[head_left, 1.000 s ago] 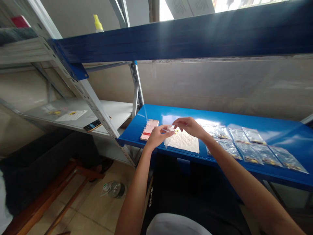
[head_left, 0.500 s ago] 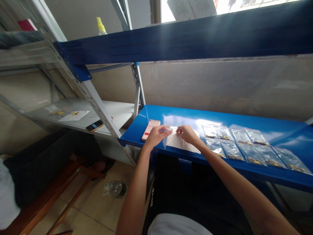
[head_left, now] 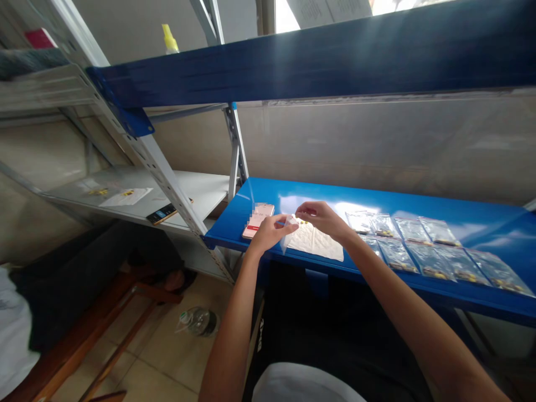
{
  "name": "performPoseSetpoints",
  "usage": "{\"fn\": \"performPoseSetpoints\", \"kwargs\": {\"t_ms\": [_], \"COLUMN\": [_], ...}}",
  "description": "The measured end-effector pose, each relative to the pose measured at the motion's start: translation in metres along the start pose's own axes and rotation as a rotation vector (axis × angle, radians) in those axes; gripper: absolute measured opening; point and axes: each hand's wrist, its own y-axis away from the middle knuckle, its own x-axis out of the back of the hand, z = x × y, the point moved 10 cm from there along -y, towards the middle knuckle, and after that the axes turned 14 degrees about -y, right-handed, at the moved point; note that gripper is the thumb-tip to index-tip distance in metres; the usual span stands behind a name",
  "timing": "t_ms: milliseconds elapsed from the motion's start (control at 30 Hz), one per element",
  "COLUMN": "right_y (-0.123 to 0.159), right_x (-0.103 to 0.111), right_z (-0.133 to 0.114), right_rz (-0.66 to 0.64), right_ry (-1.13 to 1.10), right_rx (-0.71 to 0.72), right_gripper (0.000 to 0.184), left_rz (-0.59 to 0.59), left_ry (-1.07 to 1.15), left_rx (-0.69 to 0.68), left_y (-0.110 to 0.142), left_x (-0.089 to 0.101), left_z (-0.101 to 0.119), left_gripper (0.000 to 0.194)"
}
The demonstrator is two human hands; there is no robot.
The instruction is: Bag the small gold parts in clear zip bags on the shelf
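My left hand [head_left: 272, 231] is closed on a small clear plastic bag [head_left: 285, 241], which hangs over the left edge of a white cloth [head_left: 316, 243]. My right hand [head_left: 320, 216] is just to its right, fingertips pinched together close to the bag's mouth. Whatever those fingertips hold is too small to make out. Several small yellow pieces [head_left: 304, 223] lie on the cloth below the right fingers. A phone [head_left: 256, 219] with a lit screen lies left of my left hand.
Filled zip bags [head_left: 433, 262] lie in two rows on the right of the blue shelf [head_left: 377, 201]. A blue beam [head_left: 318, 61] crosses above. Left are a grey shelf [head_left: 205, 187] with another phone [head_left: 161, 214], a seated person's legs [head_left: 100, 273] and a floor bottle [head_left: 201, 322].
My right hand has lifted up and slightly away from me off the cloth, uncovering the yellow pieces. My left hand stays nearly in place with the bag.
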Motion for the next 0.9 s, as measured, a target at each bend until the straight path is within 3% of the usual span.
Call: {"fn": "performPoseSetpoints", "kwargs": {"t_ms": [100,233,400,567,667,800,900], "right_y": [0.007,0.009,0.006,0.008,0.008,0.003,-0.001], "right_x": [-0.011,0.007,0.046,0.029,0.024,0.021,0.022], "right_z": [-0.012,0.012,0.061,0.072,0.074,0.074,0.060], "right_rz": [-0.080,-0.013,0.201,0.119,0.096,0.062,0.103], "right_ry": [-0.084,-0.124,0.337,0.574,0.646,0.713,0.648], "right_rx": [-0.024,-0.108,-0.135,-0.036,-0.060,-0.080,-0.036], "right_gripper": [0.034,0.039,0.016,0.018,0.019,0.022,0.022], "left_rz": [-0.016,-0.015,-0.001,0.007,0.008,0.006,0.006], "left_ry": [0.015,0.023,-0.009,-0.038,-0.050,-0.036,-0.011], "left_rx": [-0.040,-0.038,-0.044,-0.047,-0.038,-0.017,-0.035], "left_y": [0.000,-0.001,0.000,0.001,0.001,0.001,0.000], "left_x": [-0.003,-0.003,-0.001,0.001,0.001,0.002,0.001], "left_z": [0.006,0.008,0.009,0.009,0.008,0.006,0.008], "left_gripper": [0.047,0.050,0.048,0.048,0.048,0.050,0.048]}}
